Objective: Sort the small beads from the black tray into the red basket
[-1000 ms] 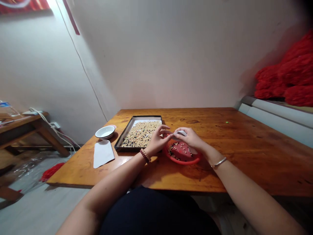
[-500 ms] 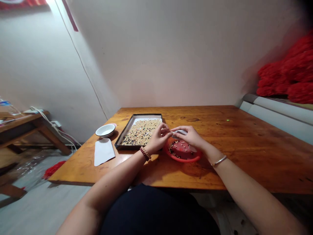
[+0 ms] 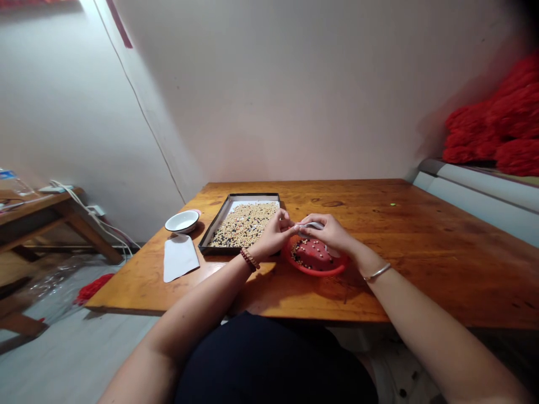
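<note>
Over a red plastic basket [image 3: 318,273], my two hands meet with their fingertips close together. My right hand [image 3: 330,230] is closed round a thin, curved white thing [image 3: 312,225] whose kind I cannot make out. The fingers of my left hand [image 3: 278,230] are pinched at its left end. Inside the basket are a red lump [image 3: 315,252] or lining and a scatter of pale and dark beans. Just left of the basket lies a dark-rimmed tray [image 3: 211,227], spread with mixed beans [image 3: 244,224], mostly pale yellow with some black and green.
A white enamel bowl [image 3: 182,222] with a dark rim and a sheet of white paper [image 3: 180,259] lie left of the tray on the wooden table [image 3: 421,252]. Red bundles [image 3: 497,126] are piled at the right. A lower side table [image 3: 63,207] with cables stands at the left.
The view has tilted slightly. My hands remain over the basket with the white thing, their fingers shifting only a little.
</note>
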A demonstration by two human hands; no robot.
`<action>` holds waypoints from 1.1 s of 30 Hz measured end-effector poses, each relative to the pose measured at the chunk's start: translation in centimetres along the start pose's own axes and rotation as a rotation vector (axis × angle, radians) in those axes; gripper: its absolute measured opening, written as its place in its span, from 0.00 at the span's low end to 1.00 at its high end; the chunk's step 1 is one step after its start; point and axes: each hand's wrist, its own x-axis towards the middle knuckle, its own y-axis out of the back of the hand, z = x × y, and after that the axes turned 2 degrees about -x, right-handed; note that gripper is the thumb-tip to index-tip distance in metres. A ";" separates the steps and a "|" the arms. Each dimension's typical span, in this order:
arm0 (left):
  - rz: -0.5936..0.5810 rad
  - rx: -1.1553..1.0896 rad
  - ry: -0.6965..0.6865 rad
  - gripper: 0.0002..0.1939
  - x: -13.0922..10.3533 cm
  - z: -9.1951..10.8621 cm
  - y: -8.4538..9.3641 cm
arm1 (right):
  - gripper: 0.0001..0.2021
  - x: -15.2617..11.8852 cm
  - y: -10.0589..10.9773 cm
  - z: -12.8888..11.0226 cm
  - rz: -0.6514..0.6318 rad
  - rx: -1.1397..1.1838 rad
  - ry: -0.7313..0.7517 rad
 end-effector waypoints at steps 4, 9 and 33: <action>0.022 0.081 0.026 0.23 0.2 -0.1 0.3 | 0.18 0.0 0.2 0.1 -0.002 -0.053 0.002; 0.176 0.187 -0.008 0.14 0.4 -0.1 0.5 | 0.18 0.2 0.4 0.0 0.051 -0.090 -0.068; 0.149 1.673 0.418 0.13 0.2 0.2 5.6 | 0.20 0.9 1.0 1.5 0.206 -0.276 -0.191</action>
